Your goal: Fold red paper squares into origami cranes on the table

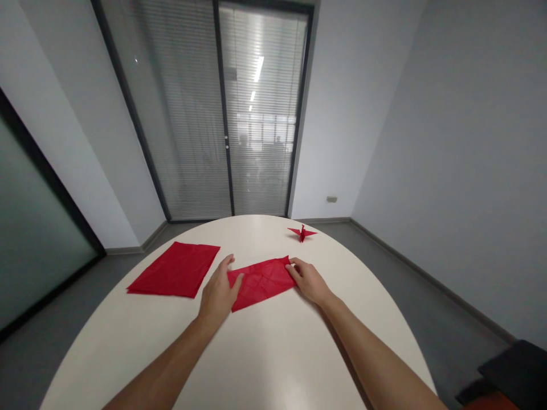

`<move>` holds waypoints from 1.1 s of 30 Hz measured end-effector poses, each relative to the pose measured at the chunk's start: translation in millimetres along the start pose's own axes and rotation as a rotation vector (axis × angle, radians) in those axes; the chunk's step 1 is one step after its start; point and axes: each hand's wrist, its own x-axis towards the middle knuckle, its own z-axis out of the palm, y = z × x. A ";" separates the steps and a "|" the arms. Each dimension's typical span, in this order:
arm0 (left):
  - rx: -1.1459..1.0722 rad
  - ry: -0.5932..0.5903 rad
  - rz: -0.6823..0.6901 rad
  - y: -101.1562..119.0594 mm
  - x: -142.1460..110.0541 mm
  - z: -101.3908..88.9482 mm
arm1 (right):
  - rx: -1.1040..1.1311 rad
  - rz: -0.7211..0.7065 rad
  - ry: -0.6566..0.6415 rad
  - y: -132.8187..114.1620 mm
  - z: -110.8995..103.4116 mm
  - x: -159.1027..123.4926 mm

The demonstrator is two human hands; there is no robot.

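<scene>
A folded rectangle of creased red paper (264, 280) lies on the white table in front of me, its long sides slanting up to the right. My left hand (217, 289) is at the paper's left end, thumb by its surface and forefinger stretched out past the top corner, with a gap between them. At the other end, my right hand (311, 280) pinches the upper right corner between thumb and fingers. Farther back stands a small red origami crane (302, 233) with its wings spread. To the left of my left hand is a stack of red paper sheets (175, 270).
The round white table (265, 364) has a curved edge on both sides and at the back. Beyond it is a glass partition with blinds (265, 125). A dark object, perhaps a chair (513, 370), shows at the lower right.
</scene>
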 end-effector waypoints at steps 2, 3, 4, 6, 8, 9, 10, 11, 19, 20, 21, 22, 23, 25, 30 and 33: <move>-0.001 0.052 0.145 3.3 -2.3 0.7 | -0.037 0.013 0.004 -0.3 3.3 1.2; 0.010 0.041 0.205 5.4 -4.4 1.6 | -0.058 0.016 0.007 -0.1 4.9 1.7; 0.018 0.004 0.253 7.4 -7.0 2.9 | -0.082 0.019 0.009 0.3 6.3 2.2; 0.030 -0.116 0.333 10.0 -12.8 6.9 | -0.129 0.030 0.010 1.6 7.9 3.1; 0.036 -0.234 0.357 9.8 -18.0 11.9 | -0.180 0.049 0.019 2.4 7.4 3.6; 0.036 -0.281 0.354 8.8 -19.9 14.3 | -0.213 0.052 0.041 1.9 6.7 3.6; 0.036 -0.316 0.345 7.3 -21.2 16.3 | -0.252 0.040 0.073 0.4 5.9 3.4; 0.035 -0.340 0.334 5.8 -22.0 17.9 | -0.292 0.011 0.109 -2.3 5.4 2.9; 0.013 -0.410 0.404 4.8 -20.5 15.6 | -0.290 -0.298 -0.165 -42.0 30.8 -18.0; 0.019 -0.427 0.423 6.1 -20.3 14.5 | -0.292 -0.275 -0.229 -43.5 34.5 -20.5; 0.032 -0.446 0.433 7.5 -20.1 13.4 | -0.296 -0.240 -0.281 -43.8 37.2 -22.2; 0.052 -0.463 0.433 8.9 -20.0 12.5 | -0.301 -0.209 -0.322 -43.2 38.7 -23.1; 0.077 -0.479 0.423 10.1 -20.0 11.9 | -0.306 -0.183 -0.350 -42.2 39.3 -23.4; 0.126 -0.496 0.389 11.7 -20.5 11.7 | -0.316 -0.157 -0.371 -40.1 38.5 -22.5; 0.177 -0.473 0.342 11.0 -22.5 14.4 | -0.364 -0.100 -0.342 -37.9 36.1 -19.2; 0.204 -0.471 0.332 11.0 -22.8 14.1 | -0.410 -0.035 -0.333 -36.1 34.1 -18.2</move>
